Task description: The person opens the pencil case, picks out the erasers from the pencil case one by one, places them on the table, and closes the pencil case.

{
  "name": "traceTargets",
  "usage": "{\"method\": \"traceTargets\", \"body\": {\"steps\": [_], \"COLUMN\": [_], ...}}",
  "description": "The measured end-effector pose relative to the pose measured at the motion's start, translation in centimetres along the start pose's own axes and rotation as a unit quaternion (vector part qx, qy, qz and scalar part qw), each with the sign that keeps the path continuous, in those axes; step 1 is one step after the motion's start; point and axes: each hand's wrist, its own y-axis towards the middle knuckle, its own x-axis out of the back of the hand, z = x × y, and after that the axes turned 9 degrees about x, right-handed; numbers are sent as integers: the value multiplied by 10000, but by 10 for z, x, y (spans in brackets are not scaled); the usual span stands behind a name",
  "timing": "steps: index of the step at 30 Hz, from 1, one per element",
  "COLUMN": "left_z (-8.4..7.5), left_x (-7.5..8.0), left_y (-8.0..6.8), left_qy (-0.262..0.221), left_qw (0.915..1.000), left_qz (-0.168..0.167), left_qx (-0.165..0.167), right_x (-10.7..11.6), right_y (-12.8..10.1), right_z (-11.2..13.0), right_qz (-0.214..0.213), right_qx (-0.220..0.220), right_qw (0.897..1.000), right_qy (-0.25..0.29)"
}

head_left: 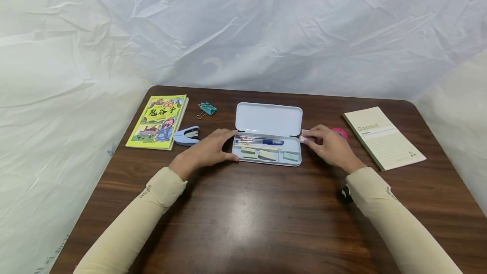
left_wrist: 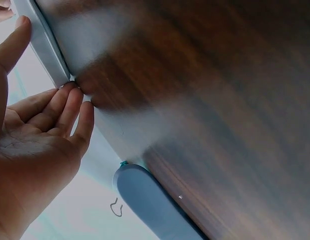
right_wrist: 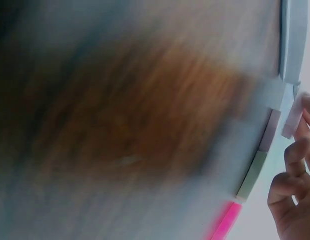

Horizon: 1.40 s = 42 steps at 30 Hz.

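An open white pencil case (head_left: 269, 120) stands on the table with its lid tilted back. Pens (head_left: 262, 141) lie in its long compartment, and small yellowish and green blocks (head_left: 267, 154) in the front ones. At the case's left end, my left hand (head_left: 213, 147) holds it, thumb at the front corner and fingers towards the back. My right hand (head_left: 329, 143), just beyond the right end, pinches a small pale pink block (right_wrist: 294, 117) between thumb and fingers. In the right wrist view, a mauve block (right_wrist: 269, 131) and a pale green block (right_wrist: 252, 175) lie on the table near that hand.
On the left are a yellow comic book (head_left: 157, 121), a blue stapler (head_left: 186, 135) and a teal binder clip (head_left: 206, 108). A bright pink round thing (head_left: 340, 132), partly hidden, sits behind my right hand. A cream notebook (head_left: 384, 138) lies farther right on the brown table (head_left: 243, 215).
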Motion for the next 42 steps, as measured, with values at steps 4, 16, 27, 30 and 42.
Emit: {"method": "traceTargets", "body": {"steps": [4,16,27,30,42], "left_z": [-1,6,19,18,3], "left_x": [1,-3,-10,-9,0], "left_y": [-1,5,16,15,4], "left_qy": [-35,-80,-61,-79,-85], "left_qw": [10000,10000,10000,10000,10000], "left_qz": [13,24,-2,4,44], "left_qx": [4,25,-19,-32,-16], "right_x": [0,-2,-3,-3,-2], "right_y": [0,0,1,0,-1], "right_z": [-1,-7,-6,-5,-5], "right_qz": [62,40,265,240,110], "right_qx": [-77,15,-91,-91,-84], "right_qw": [9999,9995,9993,9995,9998], "right_qy": [-119,-325,-239,-188,-127]}}
